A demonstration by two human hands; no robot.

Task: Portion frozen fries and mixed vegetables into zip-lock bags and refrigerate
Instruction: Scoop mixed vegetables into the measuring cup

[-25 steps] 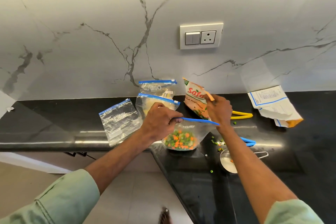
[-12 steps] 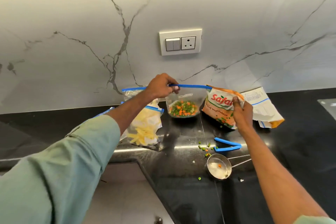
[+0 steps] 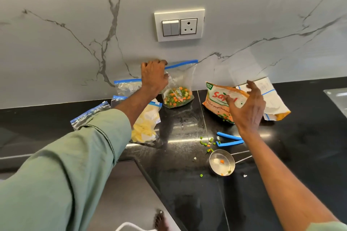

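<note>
My left hand (image 3: 154, 76) grips the blue zip edge of a clear zip-lock bag (image 3: 183, 78) that stands against the wall, with mixed vegetables (image 3: 176, 97) at its bottom. My right hand (image 3: 247, 107) hovers with spread fingers just over the orange mixed vegetables packet (image 3: 216, 103), which lies on the black counter (image 3: 309, 137). A zip-lock bag of fries (image 3: 145, 127) lies under my left forearm. Another filled zip-lock bag (image 3: 125, 88) leans on the wall behind it.
An empty zip-lock bag (image 3: 88, 116) lies at the left. A white fries packet (image 3: 272, 99) sits behind the orange one. A blue bag clip (image 3: 228, 140), spilled vegetable pieces (image 3: 206, 143) and a steel measuring cup (image 3: 222, 163) lie near the counter's front corner. A wall socket (image 3: 179, 25) is above.
My left hand carried the vegetable bag back to the wall and stands it upright. My right hand set the orange packet down on the counter and let go of it.
</note>
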